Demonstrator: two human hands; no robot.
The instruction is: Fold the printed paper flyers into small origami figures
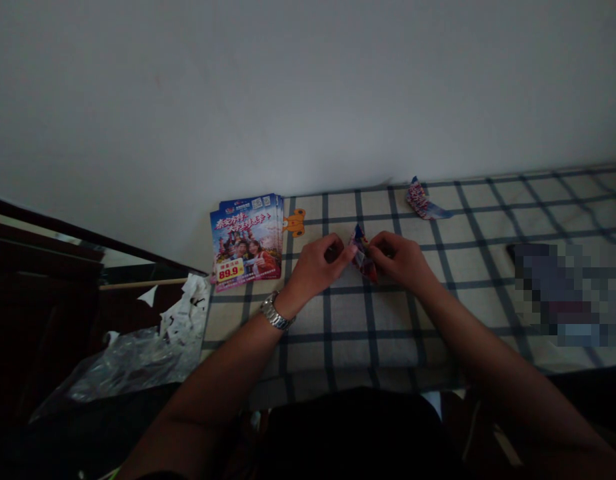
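Two hands showed, the left hand and the right hand, with one folded leaflet between them. Left of the left hand lay one flyer stack and one orange cutout; beyond the right hand, one loose leaflet.

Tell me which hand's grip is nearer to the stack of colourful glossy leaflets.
Left. The left grip is just right of the stack of colourful glossy leaflets; the right grip is farther right, beyond the folded red-and-blue paper.

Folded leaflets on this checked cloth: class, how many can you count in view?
2. One folded leaflet is pinched between the left hand and right hand; another folded leaflet lies on the cloth by the wall. The pixelated patch may hide more.
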